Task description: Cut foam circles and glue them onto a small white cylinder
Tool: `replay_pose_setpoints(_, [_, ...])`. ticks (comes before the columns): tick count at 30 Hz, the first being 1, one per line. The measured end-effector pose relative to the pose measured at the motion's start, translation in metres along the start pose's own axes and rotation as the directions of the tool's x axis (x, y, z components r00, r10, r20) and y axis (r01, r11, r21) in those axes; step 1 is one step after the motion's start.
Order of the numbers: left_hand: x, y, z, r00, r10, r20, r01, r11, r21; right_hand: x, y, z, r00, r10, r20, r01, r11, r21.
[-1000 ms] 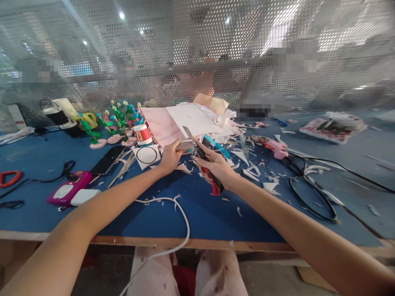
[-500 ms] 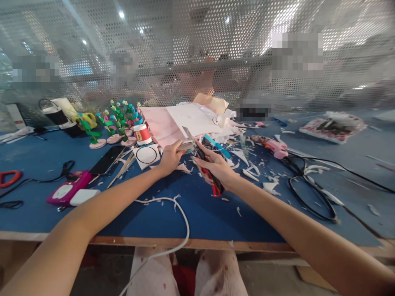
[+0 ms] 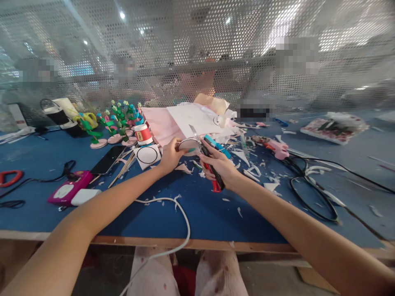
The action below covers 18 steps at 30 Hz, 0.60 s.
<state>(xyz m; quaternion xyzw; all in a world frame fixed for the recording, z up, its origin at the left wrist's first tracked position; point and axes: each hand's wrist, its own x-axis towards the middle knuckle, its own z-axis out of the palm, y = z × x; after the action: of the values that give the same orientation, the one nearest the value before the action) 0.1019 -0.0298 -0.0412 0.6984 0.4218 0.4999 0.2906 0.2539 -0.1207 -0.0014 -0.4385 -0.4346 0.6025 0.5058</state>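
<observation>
My left grip (image 3: pixel 170 156) pinches a round white black-edged disc (image 3: pixel 189 144), left of my right grip (image 3: pixel 217 166), clasping black-and-red-handled metal scissors (image 3: pixel 205 152), slanting forward-left.

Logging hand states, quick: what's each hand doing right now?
Left hand: closed, pinching a round pale piece.
Right hand: closed around the scissors.
</observation>
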Motion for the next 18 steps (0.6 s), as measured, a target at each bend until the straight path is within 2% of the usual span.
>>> replay_pose_setpoints(3, [0.0030, -0.0028, -0.0010, 0.999, 0.028, -0.023, -0.028, 0.999, -0.024, 0.0003, -0.0006, -0.0003, 1.000, 0.013, 0.010, -0.013, 0.999, 0.029])
replay_pose_setpoints(7, [0.0048, -0.0037, -0.0014, 0.997, 0.006, -0.071, -0.012, 0.997, -0.079, -0.0001, 0.0001, 0.0002, 1.000, 0.019, 0.001, -0.019, 0.999, 0.037])
replay_pose_setpoints(11, [0.0055, -0.0059, -0.0015, 0.998, -0.027, -0.053, 0.018, 0.987, -0.157, -0.0015, -0.0015, 0.0017, 0.999, 0.027, -0.029, -0.026, 0.999, 0.029])
replay_pose_setpoints(18, [0.0060, -0.0087, -0.0028, 0.998, -0.007, -0.055, 0.001, 0.995, -0.101, -0.0038, -0.0034, 0.0013, 0.999, 0.035, 0.017, -0.035, 0.999, 0.013])
